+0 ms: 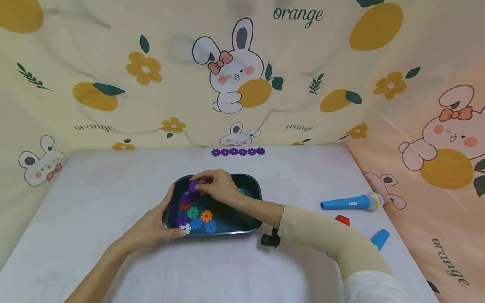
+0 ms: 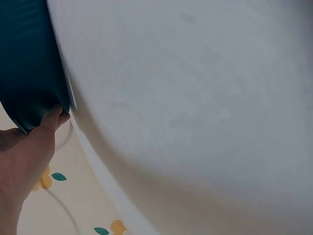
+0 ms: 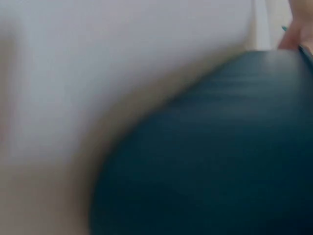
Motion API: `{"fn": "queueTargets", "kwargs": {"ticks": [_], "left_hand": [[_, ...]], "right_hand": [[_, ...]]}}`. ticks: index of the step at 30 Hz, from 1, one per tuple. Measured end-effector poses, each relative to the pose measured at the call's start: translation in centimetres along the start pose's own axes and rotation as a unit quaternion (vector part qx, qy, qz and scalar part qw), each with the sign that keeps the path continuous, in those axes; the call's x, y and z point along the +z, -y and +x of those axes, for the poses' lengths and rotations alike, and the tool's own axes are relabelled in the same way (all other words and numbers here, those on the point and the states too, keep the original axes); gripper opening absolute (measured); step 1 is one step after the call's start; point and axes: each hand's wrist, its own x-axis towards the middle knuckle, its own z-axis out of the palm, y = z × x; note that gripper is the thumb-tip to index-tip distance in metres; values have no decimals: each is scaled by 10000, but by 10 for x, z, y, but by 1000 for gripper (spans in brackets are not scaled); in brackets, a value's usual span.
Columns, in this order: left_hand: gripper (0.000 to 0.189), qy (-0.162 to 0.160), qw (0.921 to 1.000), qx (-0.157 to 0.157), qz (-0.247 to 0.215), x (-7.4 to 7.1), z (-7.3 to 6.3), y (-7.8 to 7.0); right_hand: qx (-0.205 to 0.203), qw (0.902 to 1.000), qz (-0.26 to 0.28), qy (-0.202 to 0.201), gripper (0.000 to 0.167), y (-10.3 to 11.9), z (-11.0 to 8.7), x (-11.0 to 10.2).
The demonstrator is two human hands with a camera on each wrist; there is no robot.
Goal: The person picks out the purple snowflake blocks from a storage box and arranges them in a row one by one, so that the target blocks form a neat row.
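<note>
A dark teal tray (image 1: 235, 223) is in the middle of the table, with several flower-shaped plastic discs gathered toward its left side. Among them are a green disc (image 1: 193, 212), an orange disc (image 1: 206, 216), a white disc (image 1: 185, 228) and a red disc (image 1: 185, 206). My left hand (image 1: 153, 223) grips the tray's left end, thumb along the near rim and fingers along the far side. Over the tray's far left part, my right hand (image 1: 219, 186) pinches a purple disc (image 1: 194, 186) between thumb and fingers. The left wrist view shows my left hand at the tray's end.
Several purple discs (image 1: 238, 152) form a row at the table's back edge. To the right lie a blue toy microphone (image 1: 350, 203), a red piece (image 1: 342, 220) and a blue piece (image 1: 380, 239). A black object (image 1: 270, 240) stands at the tray's near right corner. Printed cloth hangs behind.
</note>
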Motion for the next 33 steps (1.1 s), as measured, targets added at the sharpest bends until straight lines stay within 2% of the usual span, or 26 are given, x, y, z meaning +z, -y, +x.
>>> {"fn": "queueTargets", "kwargs": {"ticks": [5,11,18,28,33], "left_hand": [[125,-37,10000,-37,-29,0,2,0],[126,-72,9999,-97,19,1,1,-1],[127,-69,9999,-104,103,0,0,-2],[128,-40,9998,-75,162,1,1,-2],[127,-33,9999,-70,152,0,1,-2]], "right_hand": [[42,9997,228,-51,23,5,2,-26],[189,9985,409,-308,27,-3,4,-57],[559,9946,541,-680,29,-21,3,-91],[818,9898,86,-1167,33,-47,7,-130],[907,9819,488,-1588,35,-65,11,-148]]}}
